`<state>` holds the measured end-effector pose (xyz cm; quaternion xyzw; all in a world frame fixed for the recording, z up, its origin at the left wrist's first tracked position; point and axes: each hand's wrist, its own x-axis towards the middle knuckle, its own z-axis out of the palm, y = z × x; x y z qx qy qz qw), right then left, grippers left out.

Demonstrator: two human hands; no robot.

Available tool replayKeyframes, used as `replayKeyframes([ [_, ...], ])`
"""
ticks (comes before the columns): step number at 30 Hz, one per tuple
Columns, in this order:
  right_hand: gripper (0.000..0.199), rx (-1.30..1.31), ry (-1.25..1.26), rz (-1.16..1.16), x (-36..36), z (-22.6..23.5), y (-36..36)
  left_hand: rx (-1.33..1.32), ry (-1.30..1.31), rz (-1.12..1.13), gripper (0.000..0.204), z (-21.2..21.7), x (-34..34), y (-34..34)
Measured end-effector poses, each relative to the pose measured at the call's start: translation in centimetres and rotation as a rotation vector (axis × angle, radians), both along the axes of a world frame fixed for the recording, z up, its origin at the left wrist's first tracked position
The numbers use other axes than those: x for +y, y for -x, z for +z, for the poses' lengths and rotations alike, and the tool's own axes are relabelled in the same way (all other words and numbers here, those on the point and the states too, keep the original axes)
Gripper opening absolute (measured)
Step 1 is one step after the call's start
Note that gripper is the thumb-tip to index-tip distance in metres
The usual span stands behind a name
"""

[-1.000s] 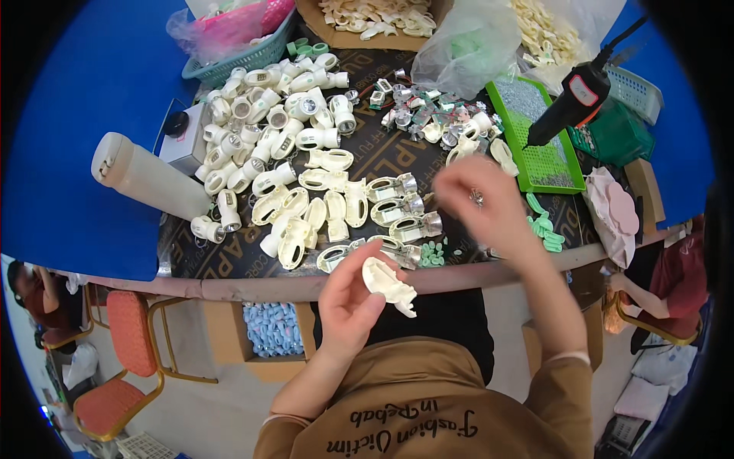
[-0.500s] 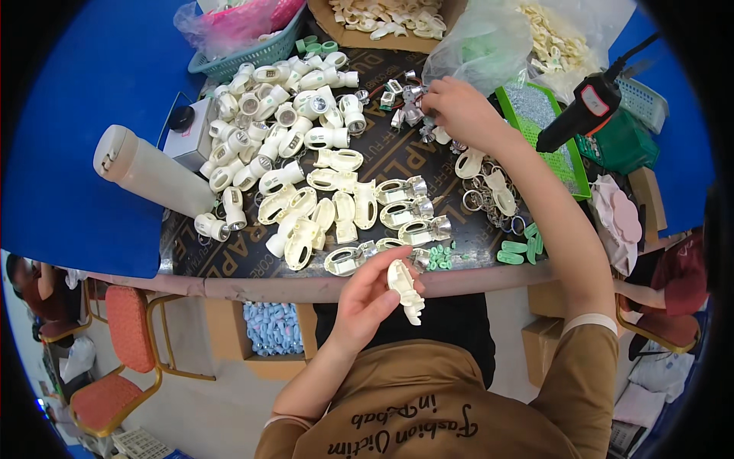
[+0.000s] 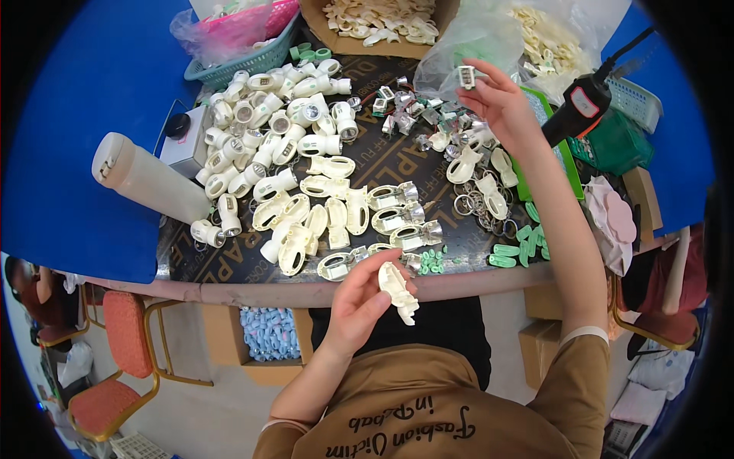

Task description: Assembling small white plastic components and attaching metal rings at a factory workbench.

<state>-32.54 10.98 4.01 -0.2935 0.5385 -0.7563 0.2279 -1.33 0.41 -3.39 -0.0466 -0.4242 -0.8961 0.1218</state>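
Observation:
My left hand (image 3: 355, 306), in front of the table edge, pinches a cream plastic casing half (image 3: 395, 291) between thumb and fingers. Raised above the far right of the table, my right hand (image 3: 501, 103) holds a small white block with dark slots (image 3: 466, 76) at its fingertips. Below it lies a heap of similar small blocks (image 3: 405, 111) with shiny reflectors and wires. Beyond my left hand, casing halves fitted with silvery reflectors (image 3: 417, 236) lie in a column, beside bare cream halves (image 3: 336, 218) and tiny green pieces (image 3: 432, 262).
Finished-looking white flashlights (image 3: 267, 122) are piled at left, near a white bottle (image 3: 149, 176). Metal rings (image 3: 478, 203) and green oval pieces (image 3: 527, 243) lie at right. A black corded tool (image 3: 577, 107) stands over a green tray (image 3: 569, 172). A carton of cream parts (image 3: 367, 46) is at the back.
My right hand has lifted from the heap of small parts, bringing up a small white block. My left hand keeps the casing half, shifted slightly left in view.

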Motion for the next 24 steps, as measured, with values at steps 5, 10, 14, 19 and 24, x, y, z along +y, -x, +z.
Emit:
replayKeyframes([
  [5,0.032,-0.235,0.076,0.037,2.3,1.2,-3.3,-0.017,-0.011,0.048,0.049,0.1,0.1,0.2],
  [10,0.036,0.123,-0.201,0.041,3.7,2.9,-12.8,0.059,-0.022,0.123,0.049,1.4,0.7,-0.2],
  [14,0.027,0.339,-0.2,-0.038,4.3,1.4,-18.5,0.093,0.074,0.157,0.05,2.0,0.7,0.2],
  [19,0.028,0.505,-0.282,0.058,4.3,0.6,-19.6,0.106,0.199,0.207,0.051,2.6,1.0,-0.1],
  [24,0.022,0.511,-0.276,0.04,3.8,0.5,-19.9,0.108,0.222,0.223,0.051,2.7,1.4,-0.4],
])
